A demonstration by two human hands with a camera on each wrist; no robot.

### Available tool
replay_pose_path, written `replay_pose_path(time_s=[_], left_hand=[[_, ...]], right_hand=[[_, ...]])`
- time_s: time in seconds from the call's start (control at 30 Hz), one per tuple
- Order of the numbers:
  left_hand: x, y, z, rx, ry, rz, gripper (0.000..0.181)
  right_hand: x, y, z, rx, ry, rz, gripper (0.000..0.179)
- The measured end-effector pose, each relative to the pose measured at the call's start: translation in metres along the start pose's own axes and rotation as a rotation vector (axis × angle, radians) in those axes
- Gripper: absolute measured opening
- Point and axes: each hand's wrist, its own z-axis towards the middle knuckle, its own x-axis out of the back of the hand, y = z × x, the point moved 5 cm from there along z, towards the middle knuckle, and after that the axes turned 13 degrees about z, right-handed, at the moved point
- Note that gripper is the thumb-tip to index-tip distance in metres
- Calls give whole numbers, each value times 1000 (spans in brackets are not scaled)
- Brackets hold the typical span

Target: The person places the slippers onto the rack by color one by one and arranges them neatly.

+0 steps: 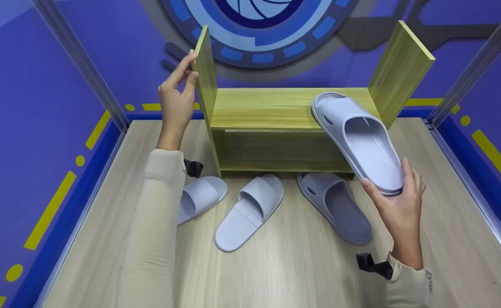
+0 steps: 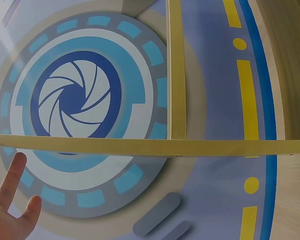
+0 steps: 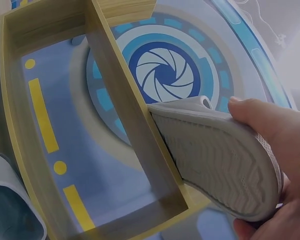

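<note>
My right hand [image 1: 400, 214] grips a light grey-blue slipper [image 1: 370, 145] by its heel, thumb on one side and fingers on the other. The slipper's toe is over the right end of the wooden rack's upper shelf [image 1: 267, 107]; in the right wrist view its ridged sole [image 3: 215, 155] shows beside the shelf edge. At the rack's left side panel [image 1: 207, 77], my left hand [image 1: 178, 96] has its fingertips against the outer face near the top, fingers fairly straight. A darker grey slipper [image 1: 346, 209] lies on the floor in front of the rack's right end.
Two pale slippers stand on the floor at the left: one [image 1: 248, 214] before the rack, another [image 1: 203, 194] partly hidden by my left sleeve [image 1: 156, 222]. The rack's right side panel [image 1: 404, 72] rises beside the held slipper. Blue printed walls [image 1: 54, 128] enclose the wooden floor.
</note>
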Motion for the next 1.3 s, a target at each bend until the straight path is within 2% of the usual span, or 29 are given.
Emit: replay_pose_path(time_s=[0.13,0.37,0.5,0.93,1.3], left_hand=[[0,1,0,-12,8,5,37],[1,0,0,-8,10,6,36],[1,-1,-1,12,3,2,36],[0,2,-1,-13,13,24,37],[-1,0,0,6,10,4,37]], right_hand=[[-1,-4,-1,31,4,5,86],[-6,-9,1,-1,23,19,85],[-14,-10,5,-12,31,16,84],[-41,-9,16,20,89,3,86],[-59,-7,26,24,120,-7,89]])
